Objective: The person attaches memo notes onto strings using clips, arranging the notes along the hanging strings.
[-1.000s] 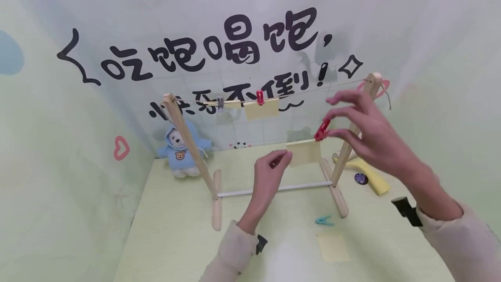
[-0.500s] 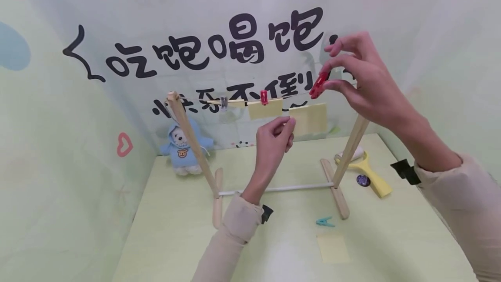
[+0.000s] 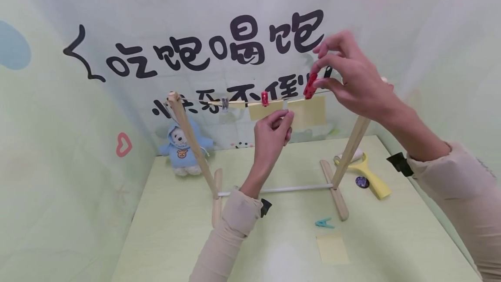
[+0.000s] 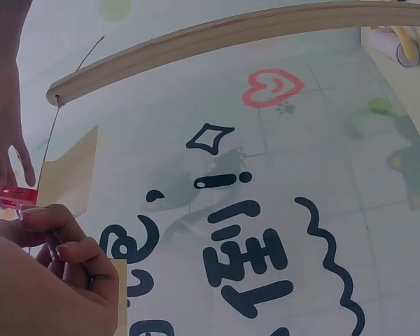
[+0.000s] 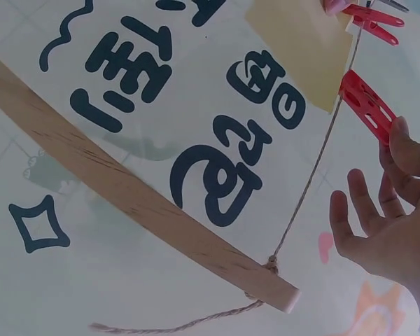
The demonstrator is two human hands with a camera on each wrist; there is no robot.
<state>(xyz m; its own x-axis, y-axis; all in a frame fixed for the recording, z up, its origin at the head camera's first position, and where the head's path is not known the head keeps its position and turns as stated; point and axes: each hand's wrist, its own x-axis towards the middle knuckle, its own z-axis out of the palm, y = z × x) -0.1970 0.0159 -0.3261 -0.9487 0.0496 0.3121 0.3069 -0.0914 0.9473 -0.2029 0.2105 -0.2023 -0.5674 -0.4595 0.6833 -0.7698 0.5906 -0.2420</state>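
Your right hand (image 3: pixel 346 73) pinches a red clip (image 3: pixel 310 86), its tip at the string (image 5: pixel 311 170) by the upper edge of a yellow sheet (image 3: pixel 309 113); your left hand (image 3: pixel 271 136) pinches that sheet's left edge. On the worktop (image 3: pixel 164 229), a teal clip (image 3: pixel 325 223) lies well in from the right edge; a blue-hooded toy (image 3: pixel 184 151) sits at the back left corner.

Pale wall (image 3: pixel 156 3) with black lettering (image 3: pixel 245 36)

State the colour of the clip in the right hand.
The clip is red, seen best in the right wrist view.
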